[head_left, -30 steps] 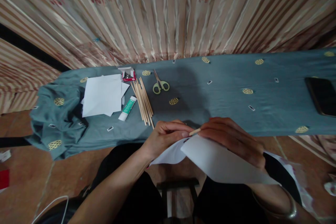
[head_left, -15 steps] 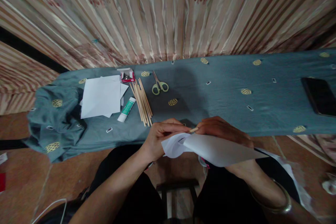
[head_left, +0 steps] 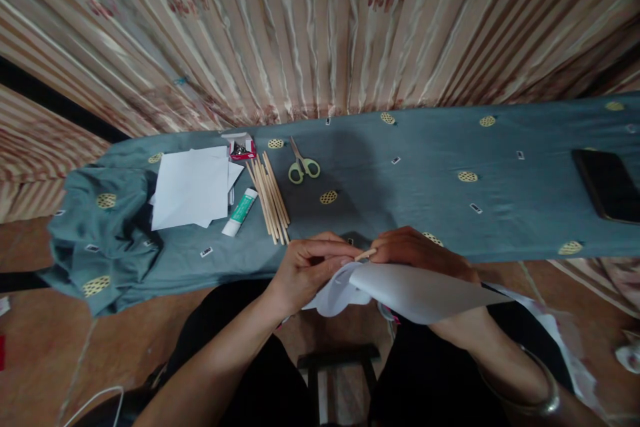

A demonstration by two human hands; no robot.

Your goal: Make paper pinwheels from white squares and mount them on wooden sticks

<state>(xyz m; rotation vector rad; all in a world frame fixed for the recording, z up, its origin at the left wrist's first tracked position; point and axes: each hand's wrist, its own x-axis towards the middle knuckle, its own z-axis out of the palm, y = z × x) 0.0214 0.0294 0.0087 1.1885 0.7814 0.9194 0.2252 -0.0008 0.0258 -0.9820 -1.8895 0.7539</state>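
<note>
A curled sheet of white paper (head_left: 420, 290) hangs between my hands over the table's front edge, its left part looped and its right part tapering to a point. My left hand (head_left: 310, 270) is closed, thumb and fingers pinching the paper's left side close to a short visible piece of wooden stick (head_left: 365, 254). Wrapped round the other end of that stick, my right hand (head_left: 420, 250) is closed too, with the paper lying across its near side. Most of the stick is hidden by fingers and paper.
On the blue tablecloth (head_left: 425, 200) lie several wooden sticks (head_left: 273, 200), a glue stick (head_left: 241, 211), green-handled scissors (head_left: 303, 167) and a stack of white paper (head_left: 190, 187). A small open red box (head_left: 242, 147) holds metal pieces. A dark phone (head_left: 610, 183) lies far right, before a curtain (head_left: 320, 33).
My left fingers have shifted over the paper's near edge, with the thumb now beside the stick. The paper's left loop has turned slightly, and the stick's visible end is angled a little lower.
</note>
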